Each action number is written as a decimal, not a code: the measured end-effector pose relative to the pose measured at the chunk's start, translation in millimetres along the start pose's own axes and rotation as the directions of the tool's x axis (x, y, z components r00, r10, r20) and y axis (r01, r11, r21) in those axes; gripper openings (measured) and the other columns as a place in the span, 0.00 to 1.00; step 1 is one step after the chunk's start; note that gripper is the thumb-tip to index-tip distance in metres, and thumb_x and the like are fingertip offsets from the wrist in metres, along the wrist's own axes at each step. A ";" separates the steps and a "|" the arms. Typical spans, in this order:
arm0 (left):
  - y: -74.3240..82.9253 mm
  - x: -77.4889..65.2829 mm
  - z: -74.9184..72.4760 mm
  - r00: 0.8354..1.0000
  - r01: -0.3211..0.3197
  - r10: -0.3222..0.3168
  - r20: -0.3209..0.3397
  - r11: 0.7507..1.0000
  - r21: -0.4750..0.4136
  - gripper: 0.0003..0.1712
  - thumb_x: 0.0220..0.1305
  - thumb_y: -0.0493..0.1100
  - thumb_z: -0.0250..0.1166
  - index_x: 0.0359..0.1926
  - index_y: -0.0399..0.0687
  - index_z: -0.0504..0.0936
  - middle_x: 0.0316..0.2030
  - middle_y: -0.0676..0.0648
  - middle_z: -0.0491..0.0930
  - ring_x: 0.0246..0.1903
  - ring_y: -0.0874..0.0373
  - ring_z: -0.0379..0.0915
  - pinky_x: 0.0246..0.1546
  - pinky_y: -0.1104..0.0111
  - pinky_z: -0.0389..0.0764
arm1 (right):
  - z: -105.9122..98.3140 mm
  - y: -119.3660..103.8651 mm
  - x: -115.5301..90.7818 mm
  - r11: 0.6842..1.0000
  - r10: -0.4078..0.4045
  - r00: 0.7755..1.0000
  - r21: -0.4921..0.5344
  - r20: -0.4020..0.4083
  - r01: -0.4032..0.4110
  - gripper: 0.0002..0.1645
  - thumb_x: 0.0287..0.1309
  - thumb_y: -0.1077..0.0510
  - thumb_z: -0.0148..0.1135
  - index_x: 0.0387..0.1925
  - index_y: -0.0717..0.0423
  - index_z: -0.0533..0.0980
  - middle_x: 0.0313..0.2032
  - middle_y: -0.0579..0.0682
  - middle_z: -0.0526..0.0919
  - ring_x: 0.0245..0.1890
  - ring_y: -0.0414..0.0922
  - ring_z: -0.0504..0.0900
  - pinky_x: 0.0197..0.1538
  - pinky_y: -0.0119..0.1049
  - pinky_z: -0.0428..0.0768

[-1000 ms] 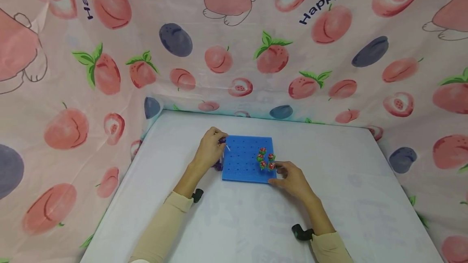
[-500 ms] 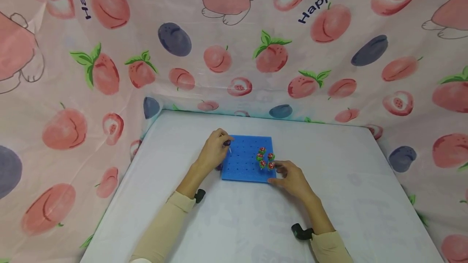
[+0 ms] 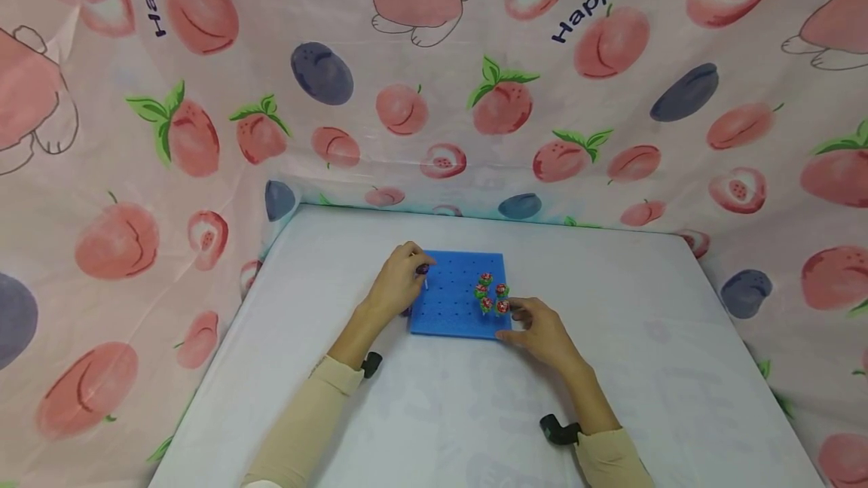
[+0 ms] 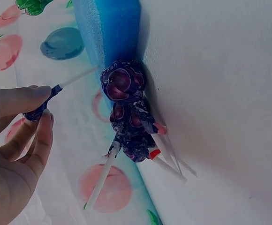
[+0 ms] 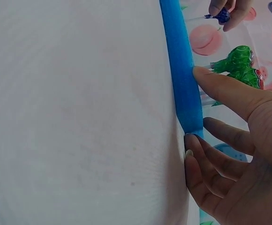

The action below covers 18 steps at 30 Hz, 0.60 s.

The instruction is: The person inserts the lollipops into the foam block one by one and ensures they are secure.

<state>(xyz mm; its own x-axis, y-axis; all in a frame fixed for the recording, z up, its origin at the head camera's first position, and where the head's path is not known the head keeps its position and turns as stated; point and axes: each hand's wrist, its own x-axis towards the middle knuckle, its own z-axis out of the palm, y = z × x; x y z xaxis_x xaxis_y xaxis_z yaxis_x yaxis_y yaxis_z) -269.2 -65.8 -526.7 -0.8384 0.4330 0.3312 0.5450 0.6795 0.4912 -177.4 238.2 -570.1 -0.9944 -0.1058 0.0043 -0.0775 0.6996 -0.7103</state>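
Note:
My left hand (image 3: 396,285) pinches a purple-wrapped lollipop (image 4: 34,114) by its wrapped head, between thumb and fingers. Its white stick (image 4: 79,76) points down toward the left part of a blue foam board (image 3: 447,327), which is dotted with rows of small holes. At the board's near right corner, my right hand (image 3: 545,331) grips the edge with thumb and bent fingers. Several red-and-green lollipops (image 3: 486,305) stand upright in the board's right side. In the left wrist view, several more purple lollipops (image 4: 122,84) lie in a heap against the board's left side.
The board lies on a white-covered table (image 3: 434,413). Behind and beside it hangs a pink cloth (image 3: 434,59) printed with fruit and rabbits. Each wrist carries a small black camera mount, such as the right one (image 3: 559,430).
My left hand has lifted the purple lollipop from beside the board and moved slightly right, over the board's left edge, bringing the stick upright. The right hand has stayed at the corner.

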 end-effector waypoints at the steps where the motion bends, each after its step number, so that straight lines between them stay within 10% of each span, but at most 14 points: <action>1: 0.0 0.1 0.3 1.000 -0.001 0.001 -0.002 1.000 0.001 0.16 0.64 0.28 0.70 0.51 0.42 0.89 0.48 0.45 0.79 0.50 0.50 0.76 0.52 0.60 0.83 | -0.2 0.0 0.0 1.000 0.000 1.000 0.000 -0.001 0.000 0.43 0.51 0.51 0.84 0.66 0.58 0.77 0.55 0.55 0.82 0.51 0.51 0.83 0.55 0.51 0.84; 18: 1.1 -1.3 0.4 1.000 -0.012 0.012 -0.001 1.000 0.022 0.16 0.63 0.27 0.71 0.50 0.42 0.89 0.48 0.46 0.80 0.49 0.50 0.76 0.50 0.61 0.83 | -0.1 0.1 0.1 1.000 0.000 1.000 -0.001 -0.003 0.000 0.43 0.50 0.51 0.84 0.66 0.59 0.77 0.55 0.55 0.82 0.51 0.52 0.84 0.55 0.52 0.84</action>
<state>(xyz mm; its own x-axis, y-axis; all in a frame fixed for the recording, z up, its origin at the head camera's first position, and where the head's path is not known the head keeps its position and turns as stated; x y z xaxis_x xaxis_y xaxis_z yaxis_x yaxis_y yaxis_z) -267.6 -65.4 -527.0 -0.8317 0.4408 0.3376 0.5547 0.6871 0.4693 -177.5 238.3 -570.1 -0.9946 -0.1037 0.0062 -0.0775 0.7006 -0.7093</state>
